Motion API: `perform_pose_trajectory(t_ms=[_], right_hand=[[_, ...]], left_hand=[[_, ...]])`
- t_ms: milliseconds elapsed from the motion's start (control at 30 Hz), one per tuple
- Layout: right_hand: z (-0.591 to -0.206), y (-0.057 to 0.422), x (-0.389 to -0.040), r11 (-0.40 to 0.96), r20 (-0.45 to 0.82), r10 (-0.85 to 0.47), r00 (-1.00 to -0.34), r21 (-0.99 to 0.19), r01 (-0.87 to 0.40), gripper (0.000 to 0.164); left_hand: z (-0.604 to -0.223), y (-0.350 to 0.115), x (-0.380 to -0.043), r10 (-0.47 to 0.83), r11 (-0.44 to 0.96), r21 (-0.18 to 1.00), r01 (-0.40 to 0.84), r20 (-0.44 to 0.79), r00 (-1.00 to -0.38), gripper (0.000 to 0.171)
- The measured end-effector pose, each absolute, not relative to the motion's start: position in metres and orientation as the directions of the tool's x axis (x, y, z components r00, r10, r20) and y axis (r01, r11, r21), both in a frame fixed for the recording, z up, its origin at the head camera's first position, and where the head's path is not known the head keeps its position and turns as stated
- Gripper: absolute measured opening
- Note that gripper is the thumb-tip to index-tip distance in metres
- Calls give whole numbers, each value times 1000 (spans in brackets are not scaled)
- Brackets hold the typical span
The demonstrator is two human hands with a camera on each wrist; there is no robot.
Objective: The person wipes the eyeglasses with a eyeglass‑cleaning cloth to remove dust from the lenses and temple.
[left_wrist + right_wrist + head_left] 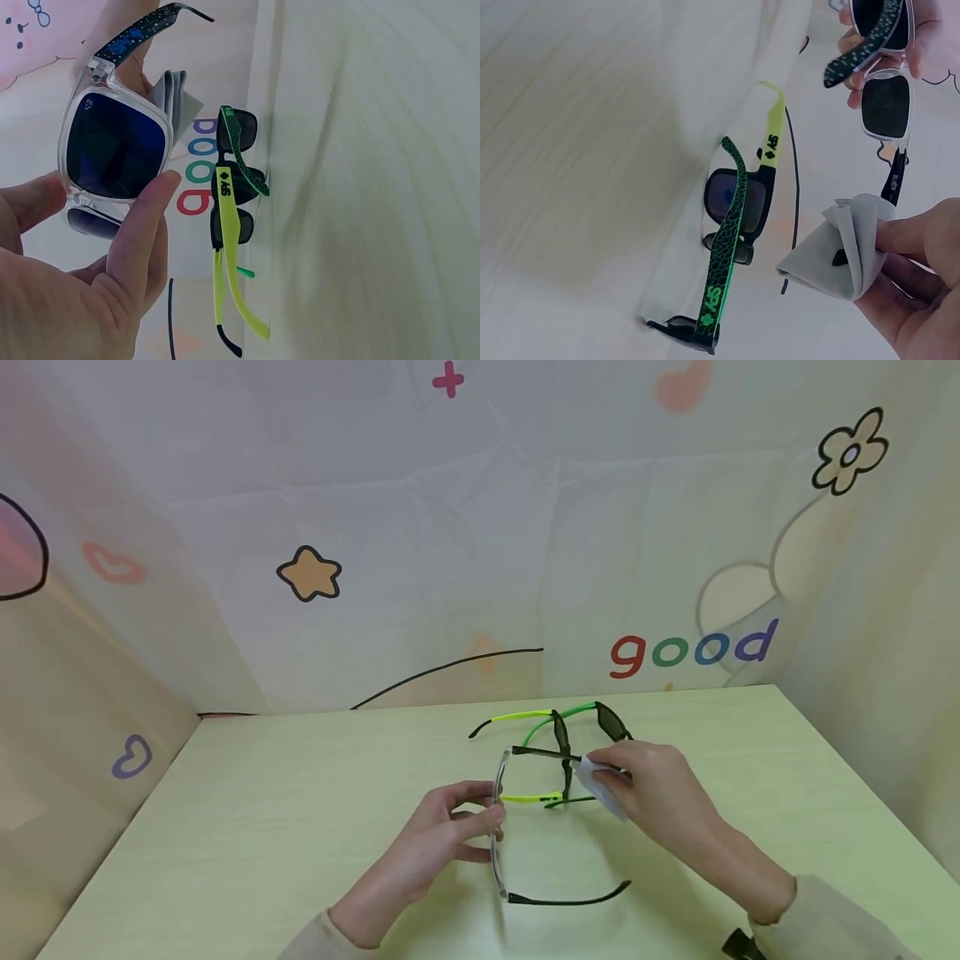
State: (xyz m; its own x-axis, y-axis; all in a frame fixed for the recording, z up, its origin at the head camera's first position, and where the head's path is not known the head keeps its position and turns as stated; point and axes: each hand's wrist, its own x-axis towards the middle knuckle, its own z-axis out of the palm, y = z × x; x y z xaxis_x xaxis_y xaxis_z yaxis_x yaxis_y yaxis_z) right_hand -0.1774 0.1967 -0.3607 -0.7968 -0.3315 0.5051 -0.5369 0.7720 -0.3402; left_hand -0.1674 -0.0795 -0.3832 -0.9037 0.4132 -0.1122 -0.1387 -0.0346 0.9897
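While left grip (444, 833) pinches sunglasses (116, 146), right grip (663, 781) pinching folded cloth (861, 244)

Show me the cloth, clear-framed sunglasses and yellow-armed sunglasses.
Cloth (825, 243): right wrist view, on its flap.
Clear-framed sunglasses (116, 144): left wrist view, on one lens.
Yellow-armed sunglasses (229, 216): left wrist view, on the lettered arm.

In the head view, we have big room on the table (285, 810) at the left, and some at the right. The left hand (453, 827), right hand (663, 789), clear glasses (116, 146) and cloth (832, 259) block the middle, with yellow glasses (228, 217) and green glasses (724, 259) behind. The curtain (450, 543) stops us higher up.
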Motion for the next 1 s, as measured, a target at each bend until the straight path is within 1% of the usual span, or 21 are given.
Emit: perform_pose_trajectory(t_ms=[333, 733, 1000], right_hand=[[-358, 181, -173, 752, 552, -393, -736, -268, -603, 21], [-355, 170, -173, 715, 601, -423, -678, -239, -658, 25], [-352, 168, -173, 736, 615, -423, -666, -196, -648, 24]], left_hand=[[-384, -71, -163, 458, -4, 989, -147, -128, -880, 45], [-381, -63, -158, 477, 20, 991, -133, -127, -870, 43], [-380, -61, -156, 466, 2, 990, -143, -128, -875, 43]])
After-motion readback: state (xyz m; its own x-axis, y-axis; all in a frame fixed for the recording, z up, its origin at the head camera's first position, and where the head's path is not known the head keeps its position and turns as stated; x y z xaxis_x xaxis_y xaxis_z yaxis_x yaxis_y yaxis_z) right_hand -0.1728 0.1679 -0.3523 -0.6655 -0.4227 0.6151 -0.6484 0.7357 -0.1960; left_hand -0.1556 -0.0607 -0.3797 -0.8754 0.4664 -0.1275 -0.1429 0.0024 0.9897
